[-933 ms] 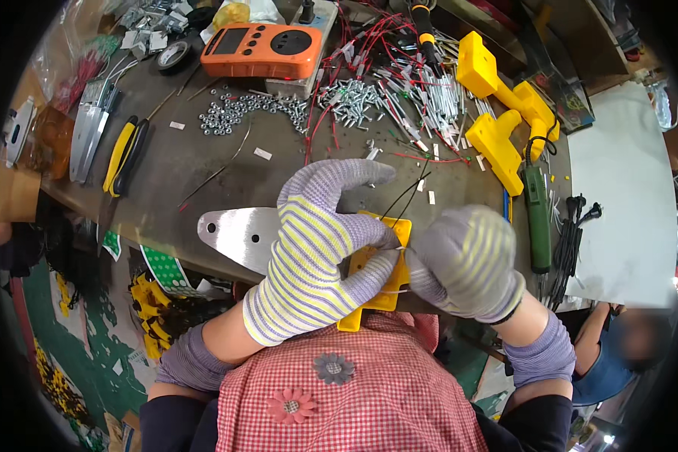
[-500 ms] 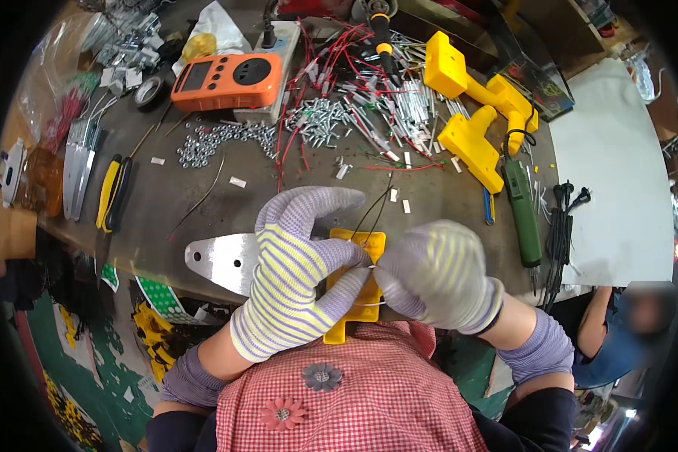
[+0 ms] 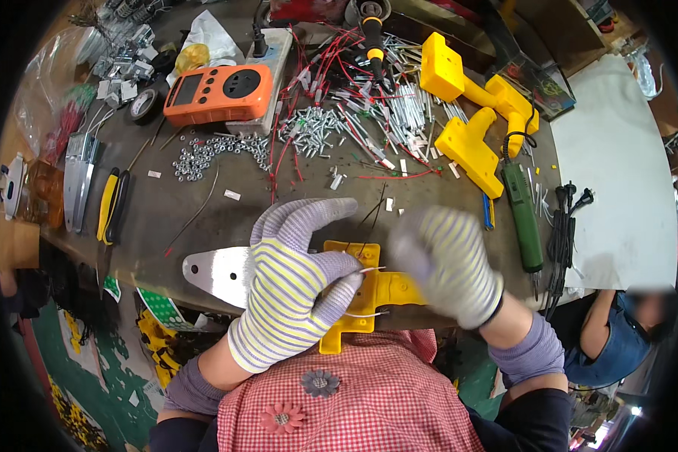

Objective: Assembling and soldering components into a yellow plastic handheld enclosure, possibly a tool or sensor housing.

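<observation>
My left hand (image 3: 288,280), in a striped knit glove, pinches a thin wire (image 3: 374,269) between thumb and forefinger; its pale end sticks out to the right. Beneath the wire lies a yellow plastic casing half (image 3: 363,297), with dark leads (image 3: 374,215) rising from its far end and a white wire (image 3: 369,314) across its near part. Beside that, over the casing's handle, my gloved right hand (image 3: 453,265) hovers apart from the wire; its fingers are smeared by motion. A shiny metal plate (image 3: 215,276) with holes lies partly under my left hand.
Behind my hands are an orange meter (image 3: 218,94), loose nuts (image 3: 203,157), screws (image 3: 313,132) and red wires. More yellow casings (image 3: 471,151) and a green soldering-iron-like tool (image 3: 521,218) lie right. Yellow-handled pliers (image 3: 113,205) lie left. A seated person (image 3: 610,339) is at far right.
My right hand has drawn away from the wire, to the right and slightly up, uncovering the wire's end and the casing's handle. My left hand keeps its pinch.
</observation>
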`<state>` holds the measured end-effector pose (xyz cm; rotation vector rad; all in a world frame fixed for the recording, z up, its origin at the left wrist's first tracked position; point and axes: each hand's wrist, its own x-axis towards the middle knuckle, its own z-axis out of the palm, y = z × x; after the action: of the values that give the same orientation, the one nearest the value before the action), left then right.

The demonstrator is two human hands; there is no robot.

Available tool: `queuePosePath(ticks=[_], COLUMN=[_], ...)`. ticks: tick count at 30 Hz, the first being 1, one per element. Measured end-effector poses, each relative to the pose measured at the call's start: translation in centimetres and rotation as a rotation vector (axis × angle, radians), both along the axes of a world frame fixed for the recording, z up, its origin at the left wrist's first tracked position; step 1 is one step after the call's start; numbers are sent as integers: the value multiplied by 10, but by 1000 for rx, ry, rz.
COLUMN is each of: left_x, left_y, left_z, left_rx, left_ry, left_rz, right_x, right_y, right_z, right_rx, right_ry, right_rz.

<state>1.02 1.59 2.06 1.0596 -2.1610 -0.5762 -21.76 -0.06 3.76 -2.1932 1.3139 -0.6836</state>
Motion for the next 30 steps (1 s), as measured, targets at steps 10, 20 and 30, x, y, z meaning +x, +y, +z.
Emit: queuePosePath(ticks=[10,20,30], left_x=[0,2,-1], left_y=[1,1,-1], left_z=[-6,-8,-14], left_rx=[78,45,30], left_ry=[168,169,175], left_rz=[29,41,71], right_x=[-11,-4,9], right_y=[-84,-35,32], right_z=[-18,0,-5], right_rx=[-22,-122,486], right_ry=[626,-214,-827], right_rz=[-198,-324,-156])
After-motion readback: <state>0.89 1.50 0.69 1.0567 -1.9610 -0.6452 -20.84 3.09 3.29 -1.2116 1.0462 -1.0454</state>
